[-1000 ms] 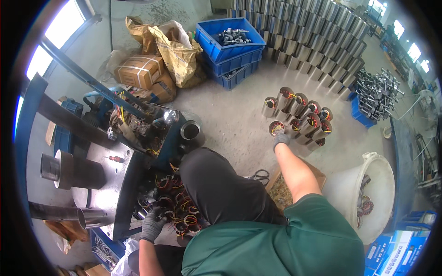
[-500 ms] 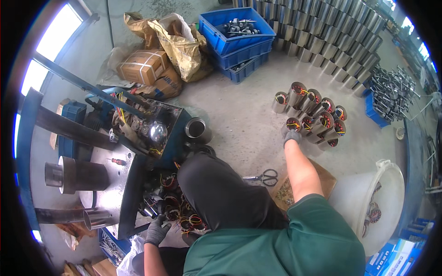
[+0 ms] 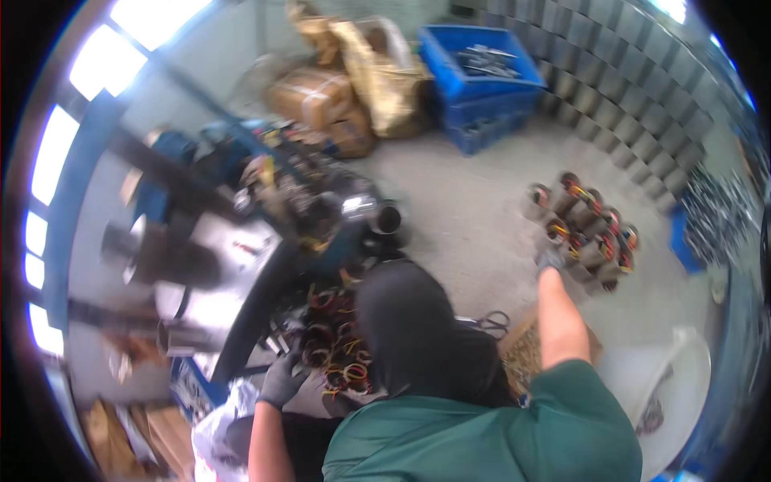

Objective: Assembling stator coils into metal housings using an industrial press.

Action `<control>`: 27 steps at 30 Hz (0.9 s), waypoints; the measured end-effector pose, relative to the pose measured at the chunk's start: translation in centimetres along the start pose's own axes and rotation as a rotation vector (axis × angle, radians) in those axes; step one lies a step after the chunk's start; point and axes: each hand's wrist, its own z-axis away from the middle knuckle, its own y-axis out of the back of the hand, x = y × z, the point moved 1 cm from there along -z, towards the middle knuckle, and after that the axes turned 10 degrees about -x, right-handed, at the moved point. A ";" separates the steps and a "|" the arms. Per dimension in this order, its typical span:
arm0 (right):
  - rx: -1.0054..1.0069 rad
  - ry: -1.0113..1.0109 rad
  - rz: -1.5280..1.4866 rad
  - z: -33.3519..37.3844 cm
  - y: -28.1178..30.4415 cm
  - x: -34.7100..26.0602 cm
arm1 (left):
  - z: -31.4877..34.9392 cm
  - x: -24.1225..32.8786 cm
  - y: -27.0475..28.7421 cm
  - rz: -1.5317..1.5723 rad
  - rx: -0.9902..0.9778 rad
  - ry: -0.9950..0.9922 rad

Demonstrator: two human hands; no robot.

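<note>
My right hand (image 3: pixel 549 259), in a grey glove, reaches far out with its fingers at the near side of a steel motor housing (image 3: pixel 556 232). Red and yellow wires show in the housing's top. It stands at the front left of a cluster of similar housings (image 3: pixel 596 251) on the floor. My left hand (image 3: pixel 281 382), also gloved, is beside the machine's lower edge, its fingers partly spread and seemingly holding nothing. Close to it lie several wound stators (image 3: pixel 331 347) with coloured wires. Motion blur hides finer detail of the fingers.
A machine with a metal plate (image 3: pixel 229 265) fills the left. Scissors (image 3: pixel 491 323) and a cardboard box (image 3: pixel 522 353) are near my right arm; a white tub (image 3: pixel 683 377) stands farther right. Blue crates (image 3: pixel 482 96) and stacked steel cylinders (image 3: pixel 626 72) are at the back.
The whole view has shifted and blurred, with the scene lying farther right. My right hand is still at the same housing, and my left hand is still beside the machine.
</note>
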 end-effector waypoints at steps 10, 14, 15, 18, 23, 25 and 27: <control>-0.964 -0.270 0.715 16.9 -19.1 -0.3 | 3.9 0.1 9.7 -0.127 1.379 -0.107; -1.370 -0.272 0.984 25.5 -36.7 -4.6 | 6.8 -2.8 12.2 0.101 1.666 0.148; -1.485 -0.196 1.018 26.4 -40.3 -5.2 | 6.6 -3.8 12.5 0.125 1.671 0.151; -1.886 0.208 1.331 34.8 -52.5 -7.2 | 5.5 -10.0 12.7 0.669 1.724 0.159; -2.545 0.339 1.355 50.3 -61.5 -7.3 | 4.0 -7.8 14.0 0.545 1.809 -0.038; -2.630 0.244 1.714 54.9 -60.7 -4.5 | 4.5 -5.4 14.5 0.296 1.798 0.034; -2.659 0.243 1.835 59.7 -58.0 -1.3 | 3.3 -5.7 14.3 0.512 1.749 -0.303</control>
